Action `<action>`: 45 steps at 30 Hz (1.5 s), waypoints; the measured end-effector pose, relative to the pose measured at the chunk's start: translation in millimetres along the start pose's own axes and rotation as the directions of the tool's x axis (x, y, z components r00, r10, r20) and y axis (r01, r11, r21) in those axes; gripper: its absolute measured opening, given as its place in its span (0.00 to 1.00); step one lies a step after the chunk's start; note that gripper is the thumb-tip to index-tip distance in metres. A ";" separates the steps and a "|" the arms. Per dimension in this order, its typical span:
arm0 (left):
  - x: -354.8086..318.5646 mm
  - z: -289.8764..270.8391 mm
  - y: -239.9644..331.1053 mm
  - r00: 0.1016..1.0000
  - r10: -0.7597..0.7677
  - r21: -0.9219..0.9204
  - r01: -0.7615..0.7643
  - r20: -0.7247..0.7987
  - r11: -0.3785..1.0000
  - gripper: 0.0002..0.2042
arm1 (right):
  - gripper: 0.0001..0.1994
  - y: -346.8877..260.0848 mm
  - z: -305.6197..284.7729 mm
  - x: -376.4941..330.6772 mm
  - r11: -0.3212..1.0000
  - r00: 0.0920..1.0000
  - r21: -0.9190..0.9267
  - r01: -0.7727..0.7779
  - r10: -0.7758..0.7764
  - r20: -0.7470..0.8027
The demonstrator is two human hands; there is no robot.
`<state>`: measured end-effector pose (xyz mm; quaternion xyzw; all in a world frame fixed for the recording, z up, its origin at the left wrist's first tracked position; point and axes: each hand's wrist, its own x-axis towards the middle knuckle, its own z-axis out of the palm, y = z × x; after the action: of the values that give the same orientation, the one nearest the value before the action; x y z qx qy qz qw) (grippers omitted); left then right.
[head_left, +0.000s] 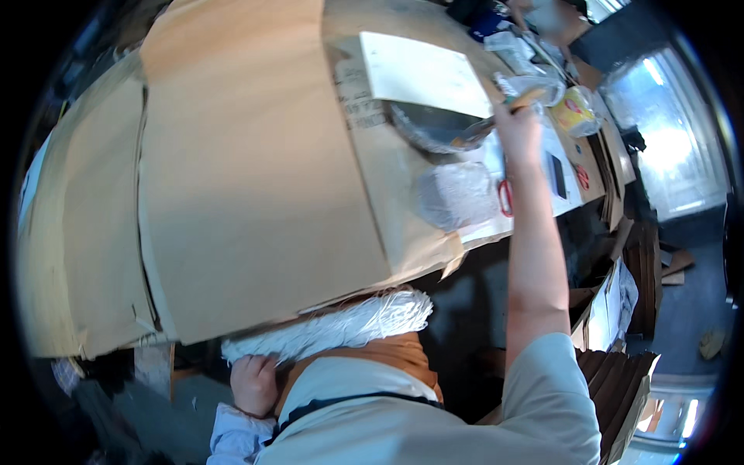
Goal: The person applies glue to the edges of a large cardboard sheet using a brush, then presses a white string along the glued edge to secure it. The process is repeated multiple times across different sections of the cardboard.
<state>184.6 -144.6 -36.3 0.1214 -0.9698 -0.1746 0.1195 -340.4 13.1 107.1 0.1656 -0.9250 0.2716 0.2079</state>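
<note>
My right hand [518, 128] reaches over the table, its fingers closed round a wooden-handled brush [528, 97]. The brush slants down to the rim of a dark bowl [430, 139] wrapped in clear plastic; its bristles do not show clearly. A white sheet [422, 70] covers the far part of the bowl. My left hand [254, 384] is closed, its fingers curled against the left end of a bundle of white strings [341, 325]. That bundle lies across my lap by the table edge. What the left fingers hold, if anything, is hidden.
Large brown paper sheets [248, 178] cover the table. Near the bowl are a plastic-wrapped white block [457, 194], red-handled scissors [505, 198], a dark phone [556, 174] and a yellow package [575, 112]. Folded cardboard [620, 387] stands at my right; a person [550, 23] is at the far right.
</note>
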 end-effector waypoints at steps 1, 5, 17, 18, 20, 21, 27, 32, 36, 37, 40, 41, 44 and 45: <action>7.3 -17.1 13.1 0.999 -0.015 -0.047 0.013 -0.045 0.999 0.09 | 0.18 -20.7 -12.0 -15.4 0.977 0.997 0.198 -0.081 0.076 0.033; -9.2 -28.3 6.5 0.922 -0.306 -0.582 0.387 0.237 0.716 0.09 | 0.08 -87.6 -49.7 -130.4 0.514 0.985 0.848 -0.132 -0.029 0.171; -5.8 -68.6 -32.3 0.963 -0.248 0.249 0.268 -0.108 0.931 0.05 | 0.12 -232.4 -1.7 -290.8 0.402 0.351 0.834 0.379 -0.896 0.272; -1.2 -65.8 -36.2 0.965 -0.244 0.254 0.260 -0.094 0.931 0.05 | 0.11 -235.3 2.4 -291.1 0.413 0.335 0.819 0.398 -0.897 0.289; -0.3 -60.4 -44.5 0.965 -0.257 0.250 0.263 -0.059 0.932 0.05 | 0.10 -240.6 4.3 -293.6 0.462 0.324 0.786 0.410 -0.880 0.348; -0.1 -58.4 -47.1 0.964 -0.262 0.249 0.264 -0.040 0.932 0.06 | 0.10 -238.9 -0.1 -293.3 0.502 0.336 0.765 0.403 -0.859 0.387; -1.1 -57.2 -49.9 0.970 -0.237 0.281 0.244 -0.058 0.928 0.05 | 0.08 -245.0 -0.1 -309.6 0.596 0.464 0.787 0.158 -0.749 0.474; 1.6 -56.4 -49.2 0.966 -0.254 0.268 0.256 -0.042 0.929 0.03 | 0.04 -197.8 -10.2 -289.6 0.829 0.634 0.555 -0.068 -0.394 0.666; 2.5 -58.5 -47.8 0.964 -0.260 0.252 0.264 -0.048 0.931 0.02 | 0.04 -151.3 -21.5 -261.9 0.929 0.721 0.370 0.014 -0.266 0.640; 4.7 -57.0 -46.8 0.965 -0.256 0.258 0.259 -0.045 0.931 0.02 | 0.05 -141.8 -21.1 -258.7 0.942 0.751 0.331 0.057 -0.259 0.608; 7.8 -57.7 -43.8 0.968 -0.251 0.294 0.247 -0.024 0.923 0.02 | 0.08 -136.8 -11.6 -252.9 0.945 0.805 0.250 0.212 -0.314 0.503; 9.4 -60.1 -42.7 0.969 -0.248 0.315 0.239 -0.011 0.918 0.02 | 0.09 -137.3 -4.2 -251.1 0.912 0.785 0.187 0.365 -0.409 0.466; 15.1 -64.1 -36.1 0.956 -0.291 0.331 0.262 0.040 0.906 0.02 | 0.13 -139.9 -3.3 -232.6 0.962 0.786 0.224 0.158 -0.260 0.560; 17.1 -66.1 -34.8 0.953 -0.298 0.340 0.261 0.060 0.903 0.02 | 0.12 -126.5 -10.3 -220.9 0.940 0.781 0.340 -0.025 -0.193 0.593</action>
<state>193.4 -201.4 14.3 0.2677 -0.9628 -0.0323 0.0174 -94.7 -39.3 65.0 0.3192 -0.8745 0.3431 -0.1252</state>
